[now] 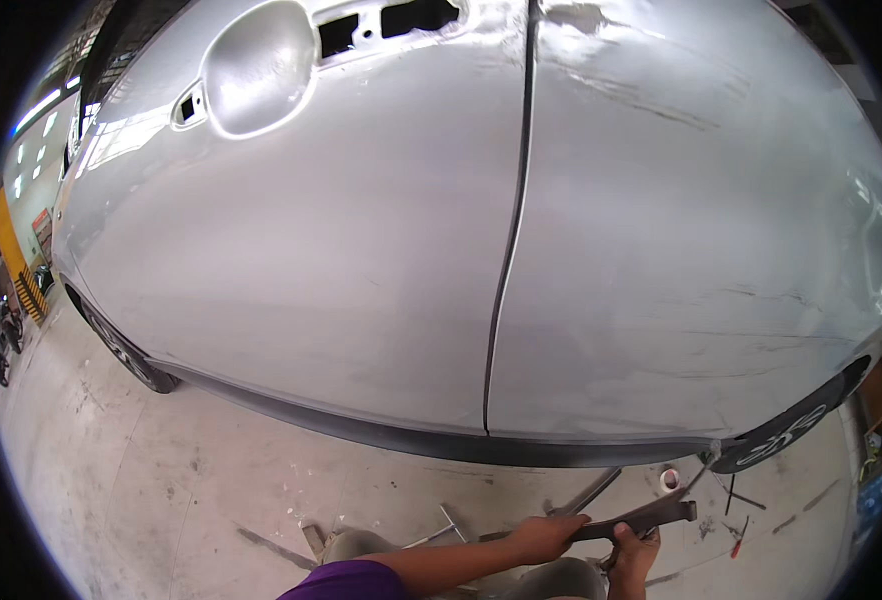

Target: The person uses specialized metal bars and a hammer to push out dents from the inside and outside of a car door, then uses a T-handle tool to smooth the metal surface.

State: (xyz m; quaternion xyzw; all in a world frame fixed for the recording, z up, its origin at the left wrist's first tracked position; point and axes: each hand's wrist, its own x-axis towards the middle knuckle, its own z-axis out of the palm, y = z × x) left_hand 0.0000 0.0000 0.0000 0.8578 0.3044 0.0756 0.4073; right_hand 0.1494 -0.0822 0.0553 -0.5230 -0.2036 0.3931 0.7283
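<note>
Low beside a silver car [361, 270], both of my hands hold a long dark bar [651, 516] with a broader, squared-off right end. My left hand [549, 537], its arm reaching across from the left in a purple sleeve, is closed around the bar's left part. Closer to the middle, my right hand [633, 556] grips it from below, thumb on top. A thin rod [699, 478] slants up from near the bar's right end toward the sill; whether they are joined I cannot tell. Scratches [736, 345] and dents mark the right-hand door. The left-hand door has an exposed handle recess [258, 75].
On the floor lie a tape roll [669, 479], a T-shaped metal tool [451, 524], another dark bar [593, 491], crossed dark rods [741, 494] and a red-handled tool [739, 540]. The black sill [361, 431] runs low between the front wheel [121, 345] and rear wheel [786, 435].
</note>
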